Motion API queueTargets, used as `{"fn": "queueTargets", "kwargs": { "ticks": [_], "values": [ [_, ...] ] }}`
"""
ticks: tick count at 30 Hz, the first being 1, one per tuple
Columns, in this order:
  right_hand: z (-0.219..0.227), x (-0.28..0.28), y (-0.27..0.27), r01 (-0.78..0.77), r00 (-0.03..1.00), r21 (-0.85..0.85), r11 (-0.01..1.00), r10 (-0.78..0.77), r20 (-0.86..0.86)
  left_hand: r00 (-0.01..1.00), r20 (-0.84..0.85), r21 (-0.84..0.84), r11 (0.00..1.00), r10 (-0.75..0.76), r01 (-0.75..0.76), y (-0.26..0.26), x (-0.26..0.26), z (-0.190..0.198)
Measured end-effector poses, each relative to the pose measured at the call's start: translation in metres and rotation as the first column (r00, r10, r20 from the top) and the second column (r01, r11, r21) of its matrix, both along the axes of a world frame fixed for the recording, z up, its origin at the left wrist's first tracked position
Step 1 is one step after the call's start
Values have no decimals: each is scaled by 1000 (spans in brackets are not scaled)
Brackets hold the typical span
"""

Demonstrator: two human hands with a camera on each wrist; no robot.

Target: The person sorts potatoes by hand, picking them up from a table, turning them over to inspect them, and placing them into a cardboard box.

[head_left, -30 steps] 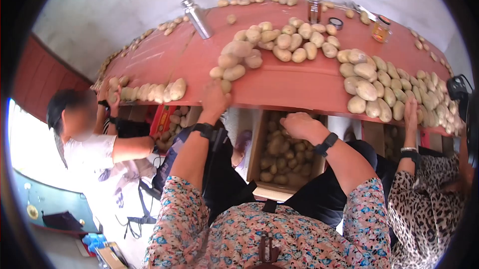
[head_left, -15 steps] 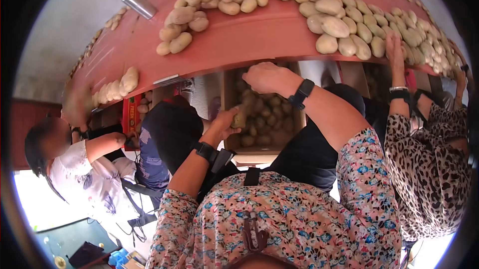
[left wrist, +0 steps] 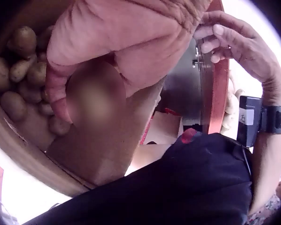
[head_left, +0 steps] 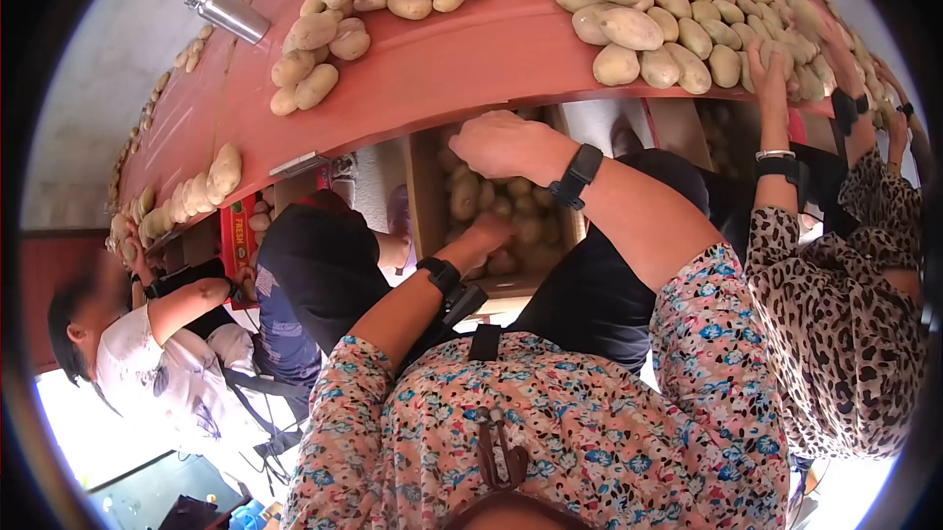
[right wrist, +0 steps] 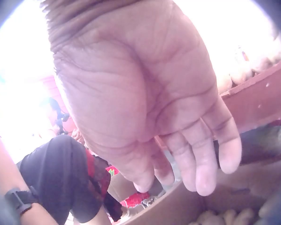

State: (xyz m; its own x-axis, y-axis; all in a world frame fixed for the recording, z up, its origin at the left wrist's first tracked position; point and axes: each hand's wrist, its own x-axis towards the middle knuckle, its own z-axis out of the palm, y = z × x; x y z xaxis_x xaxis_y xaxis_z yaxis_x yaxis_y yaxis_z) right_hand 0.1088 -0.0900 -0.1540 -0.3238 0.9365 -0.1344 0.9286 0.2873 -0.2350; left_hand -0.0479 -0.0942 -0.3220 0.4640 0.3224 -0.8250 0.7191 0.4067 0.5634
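Note:
In the head view my left hand reaches down inside a cardboard box of potatoes between my knees. The left wrist view shows its fingers curled round a blurred potato beside the box's inner wall. My right hand hangs over the far part of the box, just under the table edge. From the right wrist view, this hand's fingers are relaxed and slightly bent, with nothing in the palm.
On the red table lie rows of potatoes, with a steel flask at the left. A person in white sits on the left, another in leopard print on the right. A red box stands below.
My left hand has come off the potatoes on the table and down into the box. The right hand stays over the box. The head view has tilted down and turned.

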Motion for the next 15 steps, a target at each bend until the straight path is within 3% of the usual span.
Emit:
{"fn": "queueTargets", "kwargs": {
  "ticks": [3,5,7,8,9,10,11,12,13,14,15],
  "values": [
    [2,3,0,26,1000,15,1000,-26,-7,988,127,108,992,-83,70,20,-1,26],
    [5,5,1,9,1000,15,1000,-9,1,984,164,310,944,65,-114,25,0,67],
    [6,9,6,-23,999,37,999,22,24,975,223,332,939,18,-93,43,-5,78],
    [-4,6,8,91,991,95,991,-80,-108,960,277,357,931,-30,-74,57,-9,88],
    [-3,3,13,200,955,145,969,-160,-249,949,259,466,884,-177,38,66,-13,103],
    [17,-2,13,238,910,23,971,-215,-354,928,279,571,820,-248,48,73,-15,109],
    [12,-5,23,207,885,12,978,-183,-428,914,220,617,774,-341,140,83,-17,126],
    [16,-8,24,48,959,275,960,33,-282,890,156,650,723,-428,234,90,-19,146],
    [21,-12,27,-21,954,435,900,148,-259,891,165,676,707,-422,210,96,-20,163],
    [27,-15,29,-38,960,455,890,159,-231,867,156,684,685,-474,251,101,-21,178],
    [34,-16,30,26,940,434,900,125,-316,836,146,689,661,-529,297,107,-21,187]
  ]
}}
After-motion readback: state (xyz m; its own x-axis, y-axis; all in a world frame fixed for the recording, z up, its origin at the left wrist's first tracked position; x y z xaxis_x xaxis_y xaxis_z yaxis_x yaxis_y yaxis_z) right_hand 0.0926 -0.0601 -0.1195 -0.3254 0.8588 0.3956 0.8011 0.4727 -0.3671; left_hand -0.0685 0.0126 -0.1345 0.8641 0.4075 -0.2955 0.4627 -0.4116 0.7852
